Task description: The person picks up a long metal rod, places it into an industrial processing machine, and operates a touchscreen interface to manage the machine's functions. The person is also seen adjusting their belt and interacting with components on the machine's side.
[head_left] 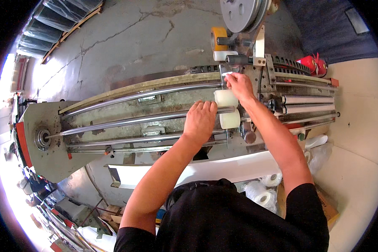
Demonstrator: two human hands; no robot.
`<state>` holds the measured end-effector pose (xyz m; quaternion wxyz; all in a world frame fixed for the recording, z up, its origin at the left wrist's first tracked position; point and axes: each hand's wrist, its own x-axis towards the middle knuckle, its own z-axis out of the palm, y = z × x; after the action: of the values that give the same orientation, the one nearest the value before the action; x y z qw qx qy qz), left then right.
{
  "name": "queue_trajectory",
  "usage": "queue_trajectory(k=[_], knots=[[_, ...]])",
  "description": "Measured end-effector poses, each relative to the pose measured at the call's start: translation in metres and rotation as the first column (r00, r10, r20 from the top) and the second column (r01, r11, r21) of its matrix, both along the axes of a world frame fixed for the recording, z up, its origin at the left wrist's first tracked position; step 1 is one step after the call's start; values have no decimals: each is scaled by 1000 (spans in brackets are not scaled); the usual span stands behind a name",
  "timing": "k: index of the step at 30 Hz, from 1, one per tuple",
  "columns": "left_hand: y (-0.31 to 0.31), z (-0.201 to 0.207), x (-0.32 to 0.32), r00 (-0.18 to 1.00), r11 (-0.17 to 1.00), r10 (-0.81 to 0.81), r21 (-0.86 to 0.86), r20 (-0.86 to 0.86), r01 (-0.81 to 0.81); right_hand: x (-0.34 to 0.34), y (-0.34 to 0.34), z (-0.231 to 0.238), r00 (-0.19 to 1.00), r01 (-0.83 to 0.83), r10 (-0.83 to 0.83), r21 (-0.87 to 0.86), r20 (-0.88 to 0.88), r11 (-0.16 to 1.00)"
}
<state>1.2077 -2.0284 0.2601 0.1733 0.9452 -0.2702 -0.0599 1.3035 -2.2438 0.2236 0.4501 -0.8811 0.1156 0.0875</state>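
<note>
My left hand (199,121) lies over a long polished steel rod (130,122), its fingers curled down around it. Just right of those fingers are two short cream-white rolls (226,98), one behind the other, with the rod's end between them. Beyond them, my right hand (240,87) is closed in a pinch at a small white piece (228,74) that looks like a strip; its far end cannot be made out. That hand is beside an upright metal plate (222,80) on the long machine (92,110).
An orange-rimmed roll (218,38) and a large grey wheel (241,14) stand behind. Red fire extinguishers (313,64) sit at the far right. A long white trough (235,164) runs along the near side, with plastic-wrapped rolls (264,197) beneath it. Dark wrapped rolls (54,23) lie far left.
</note>
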Motion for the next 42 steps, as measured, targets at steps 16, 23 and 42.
queue_trajectory(k=[16,23,42], knots=[[-10,-9,-8,973,996,-54,86,225,36,-204,-7,59,940,331,-180,654,-289,681],[-14,-9,-9,989,989,-69,139,133,50,-303,0,18,912,400,-274,519,-304,756],[-25,14,-10,999,983,-54,176,10,51,-244,-126,-47,888,-281,413,-474,200,834]])
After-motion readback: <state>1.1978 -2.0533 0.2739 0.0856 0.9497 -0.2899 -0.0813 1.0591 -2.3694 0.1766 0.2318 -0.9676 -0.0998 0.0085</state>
